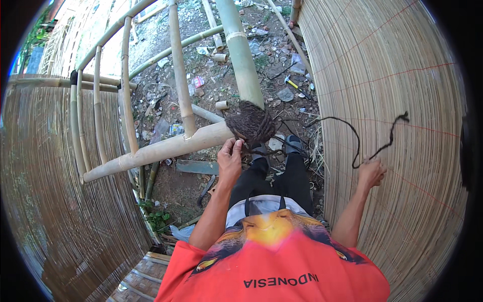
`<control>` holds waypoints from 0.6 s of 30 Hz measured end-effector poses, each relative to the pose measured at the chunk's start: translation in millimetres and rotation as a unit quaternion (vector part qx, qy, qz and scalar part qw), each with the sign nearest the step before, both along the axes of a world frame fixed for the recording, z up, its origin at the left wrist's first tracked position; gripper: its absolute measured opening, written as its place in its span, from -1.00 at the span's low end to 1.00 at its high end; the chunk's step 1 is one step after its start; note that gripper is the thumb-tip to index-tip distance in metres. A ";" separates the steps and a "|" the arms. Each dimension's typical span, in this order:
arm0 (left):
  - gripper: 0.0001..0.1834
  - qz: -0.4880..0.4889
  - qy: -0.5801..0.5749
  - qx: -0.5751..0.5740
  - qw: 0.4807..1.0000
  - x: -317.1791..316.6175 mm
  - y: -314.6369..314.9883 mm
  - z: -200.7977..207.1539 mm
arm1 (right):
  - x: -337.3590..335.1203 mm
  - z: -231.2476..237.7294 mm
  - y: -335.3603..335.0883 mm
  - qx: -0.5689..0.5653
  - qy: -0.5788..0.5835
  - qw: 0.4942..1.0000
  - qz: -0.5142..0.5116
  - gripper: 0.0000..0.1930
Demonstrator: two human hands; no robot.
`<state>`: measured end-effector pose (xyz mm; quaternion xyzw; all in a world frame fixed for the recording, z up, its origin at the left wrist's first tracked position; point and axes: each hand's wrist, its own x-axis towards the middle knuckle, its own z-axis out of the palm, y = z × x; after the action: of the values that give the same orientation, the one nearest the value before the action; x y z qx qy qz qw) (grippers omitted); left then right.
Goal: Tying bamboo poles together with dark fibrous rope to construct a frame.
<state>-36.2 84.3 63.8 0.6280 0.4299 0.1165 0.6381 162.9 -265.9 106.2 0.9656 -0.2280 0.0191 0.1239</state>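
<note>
A thick wrapping of dark brown fibre rope [254, 122] binds a horizontal bamboo pole [166, 146] to a thicker green bamboo pole [246, 70] in front of me. My left hand [230, 157] is at the lower left side of this lashing, thumb and fingers pinched on a strand of the rope. Off to the right, my right hand [371, 173] is closed around the loose length of the same rope [358, 141]. From the lashing that length curves across to my hand, and its frayed end sticks up beyond it.
Slatted bamboo screens stand on the right [382, 85] and left [60, 201]. Bamboo rungs [181, 70] rise from the horizontal pole. A hammer [297, 86] with a yellow head lies on the littered ground beyond my feet. A flat grey-green strip [197, 167] lies below the pole.
</note>
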 end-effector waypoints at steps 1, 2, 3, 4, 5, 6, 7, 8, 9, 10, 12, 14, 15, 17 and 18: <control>-0.75 -0.001 0.000 -0.003 1.000 6.9 -0.5 -1.4 | -18.3 -33.4 -22.2 0.105 -0.011 0.986 0.128 -0.42; -0.75 -0.005 0.009 -0.022 1.000 9.9 -1.0 0.6 | -41.6 -46.8 5.4 0.287 -0.015 0.912 0.292 -0.37; -0.75 -0.008 0.022 -0.041 0.999 6.2 -1.3 6.1 | -62.7 -32.3 66.3 0.467 0.070 0.818 0.330 -0.32; -0.74 0.008 0.017 -0.062 0.998 11.4 -4.2 18.8 | -79.9 -38.5 109.1 0.511 0.084 0.742 0.427 -0.30; -0.74 0.004 0.022 -0.062 0.998 13.2 -4.3 21.7 | -92.3 -41.9 145.8 0.549 0.107 0.674 0.482 -0.29; -0.74 0.011 0.022 -0.065 0.998 12.5 -4.1 23.8 | -99.8 -48.7 172.7 0.587 0.129 0.624 0.499 -0.36; -0.73 0.016 0.022 -0.065 0.998 10.3 -1.3 22.8 | -105.9 -54.9 188.6 0.623 0.148 0.571 0.513 -0.42; -0.73 0.011 0.027 -0.061 0.998 9.3 -0.1 20.4 | -113.8 -55.6 189.7 0.629 0.146 0.571 0.507 -0.42; -0.73 0.012 0.026 -0.055 0.998 9.6 -0.7 18.8 | -120.3 -50.4 190.8 0.667 0.209 0.570 0.431 -0.54; -0.73 0.013 0.025 -0.048 0.998 9.2 1.2 17.9 | -124.4 -45.7 192.9 0.698 0.270 0.563 0.351 -0.62; -0.71 -0.040 0.061 -0.011 0.997 9.5 13.3 22.4 | -125.1 -27.3 198.2 0.704 0.233 0.561 0.368 -0.68; -0.63 -0.104 0.112 0.026 0.988 14.9 25.4 34.4 | -114.6 1.6 199.1 0.702 0.213 0.572 0.368 -0.70; -0.63 -0.109 0.113 0.030 0.987 16.8 35.6 43.2 | -115.1 0.3 199.0 0.705 0.208 0.571 0.365 -0.70; -0.54 -0.145 0.142 0.306 0.930 24.1 55.5 52.9 | -116.2 -11.6 189.8 0.653 0.191 0.605 0.413 -0.72; -0.54 -0.150 0.143 0.304 0.930 25.7 64.3 57.6 | -116.8 -15.5 187.2 0.649 0.211 0.606 0.408 -0.77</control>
<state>-10.5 148.6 121.3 0.8595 0.3610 0.0533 0.3580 46.1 -78.7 90.6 0.7631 0.2699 -0.2897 -0.5108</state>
